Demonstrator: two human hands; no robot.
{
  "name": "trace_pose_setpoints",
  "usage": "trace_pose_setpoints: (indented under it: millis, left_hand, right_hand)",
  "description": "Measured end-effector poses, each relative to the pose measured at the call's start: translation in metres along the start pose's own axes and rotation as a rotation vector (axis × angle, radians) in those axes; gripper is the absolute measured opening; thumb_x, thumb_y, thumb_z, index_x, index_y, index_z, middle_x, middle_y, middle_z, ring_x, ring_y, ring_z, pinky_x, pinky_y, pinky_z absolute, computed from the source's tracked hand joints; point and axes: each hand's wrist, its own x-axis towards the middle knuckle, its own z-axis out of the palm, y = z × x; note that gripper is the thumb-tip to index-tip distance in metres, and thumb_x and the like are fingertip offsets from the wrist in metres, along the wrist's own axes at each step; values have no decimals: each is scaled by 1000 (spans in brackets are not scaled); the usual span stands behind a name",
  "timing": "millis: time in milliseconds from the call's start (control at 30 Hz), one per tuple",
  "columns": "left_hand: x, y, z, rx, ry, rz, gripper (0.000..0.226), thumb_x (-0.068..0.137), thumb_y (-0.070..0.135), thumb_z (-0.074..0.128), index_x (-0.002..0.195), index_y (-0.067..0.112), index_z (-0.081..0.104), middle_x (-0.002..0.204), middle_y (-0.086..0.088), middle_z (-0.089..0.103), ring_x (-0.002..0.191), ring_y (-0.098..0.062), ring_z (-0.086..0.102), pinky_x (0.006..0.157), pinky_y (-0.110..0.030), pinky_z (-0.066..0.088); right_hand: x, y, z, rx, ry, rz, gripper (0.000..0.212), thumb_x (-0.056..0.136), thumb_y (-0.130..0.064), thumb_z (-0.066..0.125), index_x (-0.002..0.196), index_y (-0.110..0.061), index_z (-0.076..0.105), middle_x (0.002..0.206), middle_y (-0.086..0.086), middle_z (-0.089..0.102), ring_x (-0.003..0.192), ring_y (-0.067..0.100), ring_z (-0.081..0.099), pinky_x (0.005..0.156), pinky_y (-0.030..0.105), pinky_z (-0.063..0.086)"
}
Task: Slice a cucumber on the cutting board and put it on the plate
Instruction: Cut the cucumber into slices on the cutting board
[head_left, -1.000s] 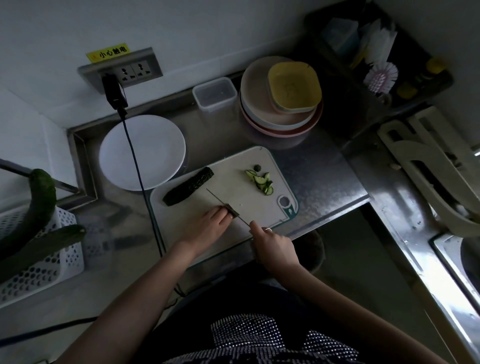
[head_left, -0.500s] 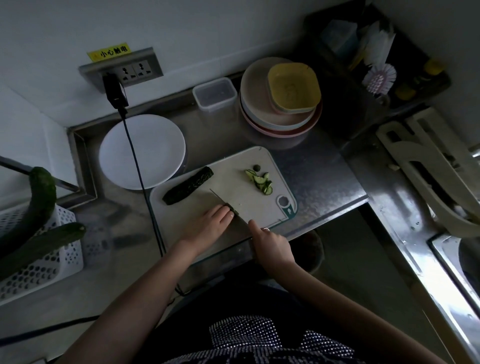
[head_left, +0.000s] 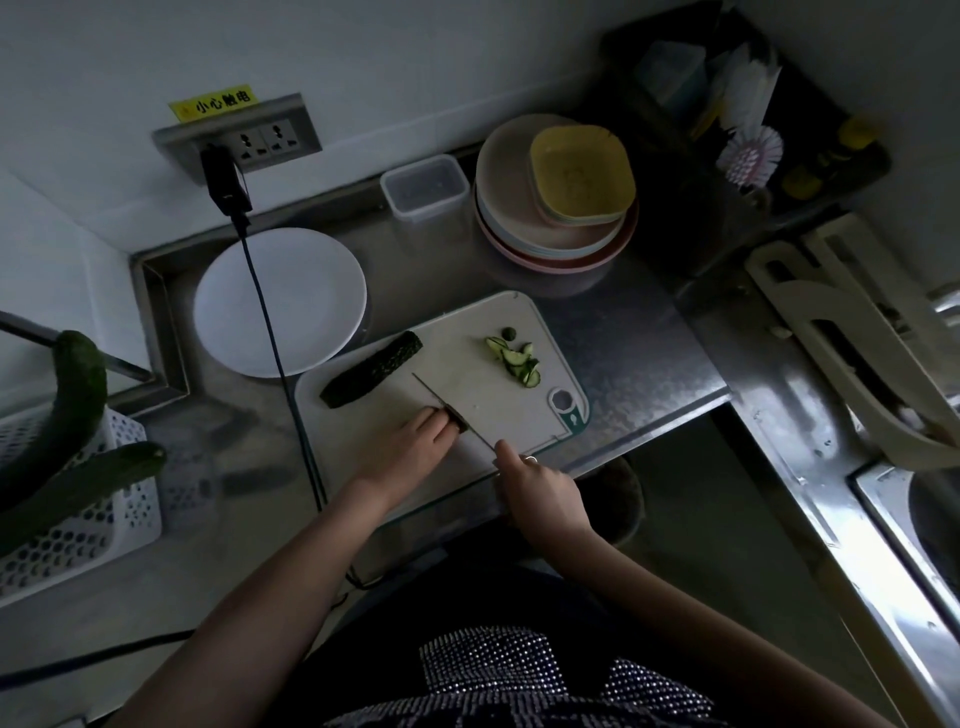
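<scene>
The left hand (head_left: 410, 449) pins a short cucumber piece (head_left: 458, 419) on the cutting board (head_left: 467, 384) — steadying it for the knife (head_left: 447, 405) gripped by the right hand (head_left: 540, 486); the plate (head_left: 280, 301) waits bare.

A single head-worn wide-angle view looks steeply down from above the person's chest onto the counter (head_left: 623, 332), fairly close, facing the back wall (head_left: 415, 62); edges bend.

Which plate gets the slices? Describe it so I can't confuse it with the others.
Start at the wall socket and follow its black cable down to the steel counter. The cable crosses a round white plate, lying alone left of the cutting board; the other plates are stacked, coloured.
</scene>
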Motion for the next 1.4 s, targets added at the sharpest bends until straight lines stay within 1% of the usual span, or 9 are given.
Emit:
trace_pose_setpoints:
  millis: [133, 267, 500, 733, 933, 1133, 1200, 1300, 1400]
  left_hand:
    - [-2, -2, 4, -20, -4, -5, 36, 61, -1, 60, 97, 2, 63, 92, -13, 63, 94, -23, 45, 62, -30, 55]
    - [-2, -4, 6, -29, -31, 1, 34, 72, 4, 35, 103, 5, 50, 92, -13, 63, 94, -23, 45, 64, -29, 56]
    - [-2, -4, 7, 24, -31, 1, 35, 72, 3, 40, 95, 3, 67, 91, -12, 64, 94, -22, 45, 65, -29, 55]
    - [-2, -6, 10, -2, 4, 34, 34, 71, 5, 35, 104, 5, 45, 96, -12, 63, 97, -22, 44, 64, -28, 55]
    - [-2, -4, 14, 38, 71, 19, 32, 70, 5, 42, 102, 8, 44, 99, -10, 57, 94, -23, 44, 57, -27, 55]
    - [-3, 1, 17, 2, 69, -71, 67, 47, -6, 72, 106, 8, 45, 107, -10, 42, 92, -28, 41, 53, -32, 52]
    - [-2, 0, 20, -33, 70, -80, 68, 47, -5, 77, 107, 7, 46, 108, -11, 42, 91, -29, 41, 56, -35, 53]
    - [2, 2, 12, -49, 193, -45, 30, 77, 14, 54, 105, 7, 46, 106, -10, 41, 91, -27, 43, 68, -39, 53]
    - [14, 10, -2, -43, 282, 53, 29, 83, 24, 51, 107, 8, 51, 109, -10, 45, 97, -27, 48, 86, -40, 42]
  right_hand:
    - [0, 2, 2, 26, -11, 7, 18, 100, -25, 38, 116, -19, 33, 99, 10, 63, 84, 36, 64, 60, 35, 39]
    - [-1, 2, 1, 36, -7, 5, 17, 101, -27, 37, 115, -17, 35, 98, 10, 63, 84, 36, 64, 59, 35, 36]
    - [0, 4, 5, 7, -19, 0, 17, 98, -20, 41, 110, -22, 29, 94, 8, 62, 80, 34, 64, 56, 34, 36]
    - [4, 4, 7, -44, -76, 31, 32, 93, -12, 44, 121, -18, 31, 98, 9, 62, 83, 35, 65, 58, 37, 42]
    - [4, 4, 7, -71, -77, 42, 37, 91, -10, 45, 124, -18, 31, 99, 8, 63, 84, 35, 65, 58, 36, 42]
    - [4, 10, 0, -92, -51, 93, 41, 91, -13, 49, 126, -20, 29, 103, 6, 63, 88, 33, 66, 61, 37, 45]
    - [4, 14, -6, -100, -26, 121, 40, 92, -10, 46, 127, -21, 29, 105, 7, 62, 89, 32, 65, 65, 38, 48]
    - [3, 15, -13, -136, 3, 115, 33, 95, -12, 43, 125, -20, 32, 109, 7, 58, 93, 32, 63, 67, 40, 49]
    - [1, 17, -17, -166, 26, 107, 31, 99, -19, 41, 128, -20, 31, 114, 6, 58, 98, 31, 61, 68, 41, 52]
